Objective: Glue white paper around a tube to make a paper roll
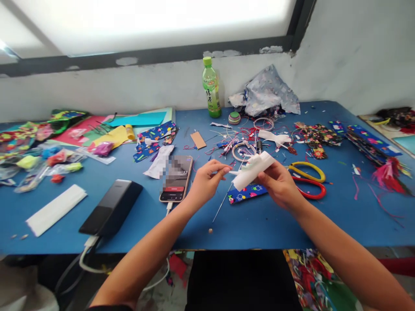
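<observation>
My right hand (279, 183) is closed around a folded piece of white paper (253, 169), holding it just above the blue table (227, 224). My left hand (207, 181) pinches the paper's left end, where a thin wire (223, 201) hangs down toward the table. Under the hands lies a strip of blue patterned fabric (246, 193). A phone (177, 178) lies to the left of my left hand. Scissors with yellow and red handles (308, 179) lie to the right of my right hand.
A black power bank (112, 206) with a cable sits at the front left, beside a white paper strip (55, 209). A green bottle (211, 88) stands at the back by the wall. Coloured papers, fabric pieces, thread and wire rings are scattered across the table.
</observation>
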The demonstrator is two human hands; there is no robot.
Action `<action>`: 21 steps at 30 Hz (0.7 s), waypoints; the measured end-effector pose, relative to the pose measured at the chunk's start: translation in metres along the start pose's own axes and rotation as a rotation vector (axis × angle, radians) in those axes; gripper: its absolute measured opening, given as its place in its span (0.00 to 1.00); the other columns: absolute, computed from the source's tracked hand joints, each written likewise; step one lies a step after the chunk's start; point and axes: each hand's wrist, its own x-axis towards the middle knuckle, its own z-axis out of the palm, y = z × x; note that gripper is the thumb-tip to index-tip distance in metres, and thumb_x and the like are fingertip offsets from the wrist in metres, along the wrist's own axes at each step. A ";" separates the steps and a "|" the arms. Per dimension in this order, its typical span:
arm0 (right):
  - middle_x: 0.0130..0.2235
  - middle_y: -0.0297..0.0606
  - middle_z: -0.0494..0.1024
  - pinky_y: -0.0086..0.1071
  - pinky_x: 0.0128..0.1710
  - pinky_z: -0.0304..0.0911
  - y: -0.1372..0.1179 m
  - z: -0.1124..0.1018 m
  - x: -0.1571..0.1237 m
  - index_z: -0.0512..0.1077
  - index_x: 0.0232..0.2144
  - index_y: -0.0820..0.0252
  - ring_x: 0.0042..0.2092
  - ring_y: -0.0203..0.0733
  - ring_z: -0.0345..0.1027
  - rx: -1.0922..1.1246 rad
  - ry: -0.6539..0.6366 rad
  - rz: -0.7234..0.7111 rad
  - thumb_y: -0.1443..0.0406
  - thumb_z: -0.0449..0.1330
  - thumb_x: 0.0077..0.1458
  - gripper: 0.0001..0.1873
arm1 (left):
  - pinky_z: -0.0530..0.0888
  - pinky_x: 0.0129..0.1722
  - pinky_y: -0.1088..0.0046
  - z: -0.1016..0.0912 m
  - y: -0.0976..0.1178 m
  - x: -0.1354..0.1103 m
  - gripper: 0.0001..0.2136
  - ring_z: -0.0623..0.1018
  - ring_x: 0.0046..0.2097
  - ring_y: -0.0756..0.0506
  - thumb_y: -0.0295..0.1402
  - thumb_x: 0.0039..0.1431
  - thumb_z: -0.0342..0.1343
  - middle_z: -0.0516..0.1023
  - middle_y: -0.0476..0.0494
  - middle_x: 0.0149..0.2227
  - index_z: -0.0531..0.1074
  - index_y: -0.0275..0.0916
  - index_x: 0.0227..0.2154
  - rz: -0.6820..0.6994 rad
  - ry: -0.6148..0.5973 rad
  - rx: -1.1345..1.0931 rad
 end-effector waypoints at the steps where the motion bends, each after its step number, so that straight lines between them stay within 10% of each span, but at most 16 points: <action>1: 0.44 0.37 0.80 0.44 0.50 0.71 0.001 -0.001 0.002 0.73 0.42 0.52 0.49 0.47 0.74 -0.002 0.016 0.000 0.56 0.71 0.45 0.22 | 0.74 0.30 0.75 0.000 -0.003 0.002 0.10 0.75 0.30 0.51 0.38 0.56 0.59 0.74 0.46 0.31 0.81 0.39 0.34 -0.001 0.014 0.003; 10: 0.44 0.37 0.80 0.43 0.50 0.70 0.002 -0.007 0.009 0.72 0.43 0.54 0.48 0.46 0.74 -0.044 0.035 -0.006 0.56 0.70 0.46 0.22 | 0.78 0.31 0.67 0.004 -0.024 0.010 0.21 0.79 0.29 0.46 0.47 0.51 0.61 0.82 0.42 0.28 0.80 0.34 0.40 -0.052 0.052 0.036; 16: 0.42 0.39 0.80 0.39 0.44 0.70 0.001 -0.006 0.009 0.74 0.43 0.57 0.43 0.45 0.74 -0.114 -0.045 0.036 0.55 0.68 0.47 0.21 | 0.74 0.24 0.75 0.004 -0.024 0.006 0.14 0.75 0.22 0.49 0.44 0.51 0.62 0.78 0.48 0.20 0.80 0.37 0.26 -0.028 -0.058 0.185; 21: 0.41 0.38 0.80 0.36 0.43 0.68 0.003 -0.006 0.009 0.74 0.44 0.57 0.44 0.45 0.72 -0.167 -0.070 0.043 0.57 0.65 0.49 0.19 | 0.76 0.33 0.72 -0.001 -0.019 0.006 0.08 0.79 0.31 0.46 0.35 0.53 0.61 0.82 0.45 0.28 0.81 0.40 0.34 0.003 -0.125 0.305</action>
